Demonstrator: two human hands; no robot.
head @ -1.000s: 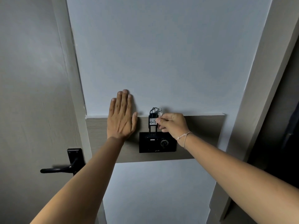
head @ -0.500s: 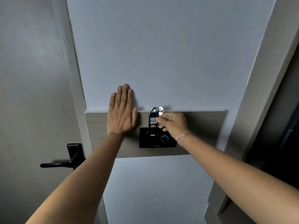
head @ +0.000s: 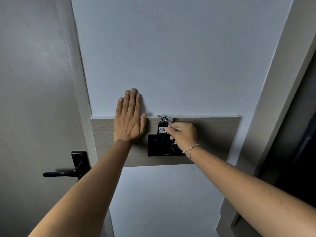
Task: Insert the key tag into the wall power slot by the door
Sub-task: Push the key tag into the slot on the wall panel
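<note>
Hotel-room entry: numbered key tag (head: 162,130) is sitting at black wall power slot (head: 161,147) beside right hand (head: 184,134); door handle (head: 68,172) is showing left of left hand (head: 129,120).

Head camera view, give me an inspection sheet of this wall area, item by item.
Surface: white wall with wood band.
Job's things: key tag standing upright in black power slot; keys on top.
Clutter: nothing seen.
Hands: left hand flat on the wall; right hand pinching the tag.
Cables: nothing seen.
Surroundings: door with black handle on the left; dark opening at right.
</note>
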